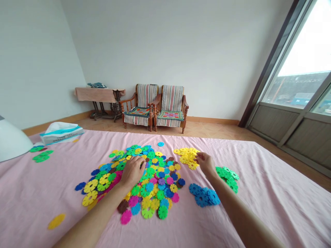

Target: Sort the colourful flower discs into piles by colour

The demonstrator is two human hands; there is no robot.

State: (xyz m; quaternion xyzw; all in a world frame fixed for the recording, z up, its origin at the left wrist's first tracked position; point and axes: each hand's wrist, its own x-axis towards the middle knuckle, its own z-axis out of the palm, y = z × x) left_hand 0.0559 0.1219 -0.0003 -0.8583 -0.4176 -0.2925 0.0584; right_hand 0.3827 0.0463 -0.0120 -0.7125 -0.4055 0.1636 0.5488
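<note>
A big mixed pile of coloured snowflake discs [152, 187] lies on the pink sheet [258, 193]. My left hand [132, 171] rests on top of this pile with its fingers curled down among the pieces; what they hold is hidden. My right hand [205, 163] reaches to a sorted heap of yellow discs [186, 156], its fingers pinched at the heap's right edge. A blue heap [204, 195] lies under my right forearm. A green heap [229, 176] lies to the right of that hand.
A tissue box [61, 132] and a white rounded object [11, 139] sit at the far left, with a few green discs [40, 155] beside them. A lone yellow disc [56, 221] lies near left. Two wooden armchairs [155, 106] and a side table [99, 94] stand by the wall.
</note>
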